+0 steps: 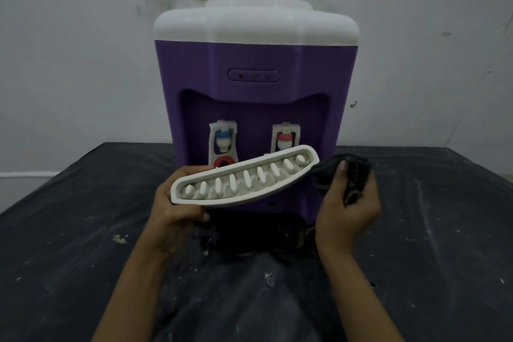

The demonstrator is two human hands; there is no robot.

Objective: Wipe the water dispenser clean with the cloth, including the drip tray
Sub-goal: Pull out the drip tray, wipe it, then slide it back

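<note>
A purple water dispenser [255,91] with a white top stands on the table against the wall, its blue tap [223,139] and red tap [285,139] facing me. My left hand [173,211] holds the white drip tray [244,179] by its left end, lifted in front of the dispenser and tilted with its right end higher. The tray's ribbed inside faces me. My right hand [347,205] is shut on a bunched dark cloth [342,172], which touches the tray's right end.
The table is covered with a black sheet [83,230] flecked with white specks and crumbs. A stained white wall [83,50] rises right behind the dispenser. A dark wet-looking patch [249,236] lies on the sheet under the tray.
</note>
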